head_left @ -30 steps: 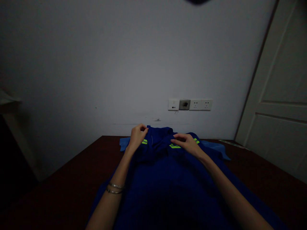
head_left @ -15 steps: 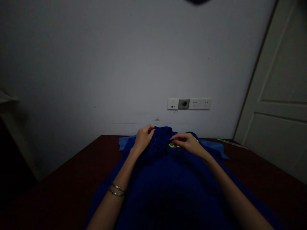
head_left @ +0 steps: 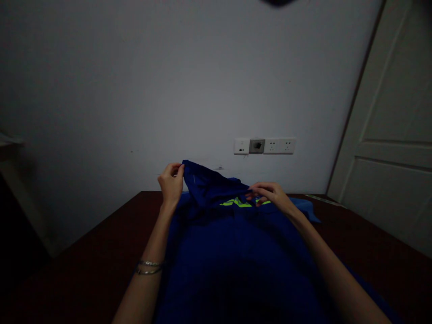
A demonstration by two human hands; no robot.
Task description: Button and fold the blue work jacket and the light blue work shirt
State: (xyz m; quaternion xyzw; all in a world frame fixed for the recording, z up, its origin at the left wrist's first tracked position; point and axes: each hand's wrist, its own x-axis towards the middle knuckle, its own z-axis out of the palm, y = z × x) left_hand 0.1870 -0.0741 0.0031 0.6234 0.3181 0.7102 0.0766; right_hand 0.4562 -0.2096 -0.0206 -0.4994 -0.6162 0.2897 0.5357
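A dark blue garment [head_left: 236,252] with bright yellow-green strips lies spread over the dark red-brown table, its near part lost in shadow. My left hand [head_left: 171,182] pinches a corner of the cloth and holds it raised, so a flap slants down to the right. At the lower end of that flap, my right hand [head_left: 270,195] grips the cloth edge between thumb and fingers, beside the yellow-green strip [head_left: 236,202]. Lighter blue cloth [head_left: 305,209] shows from under the garment at the right. Two bracelets [head_left: 149,267] circle my left wrist.
The table [head_left: 111,243] reaches back to a pale wall [head_left: 135,90]. Sockets and switches [head_left: 265,146] are mounted low on that wall. A white panelled door [head_left: 394,121] stands at the right, and a dark piece of furniture [head_left: 13,189] at the left.
My left hand has moved left and up, pulling the cloth corner into a stretched, raised flap. More of the yellow-green strip shows. My right hand has shifted slightly right.
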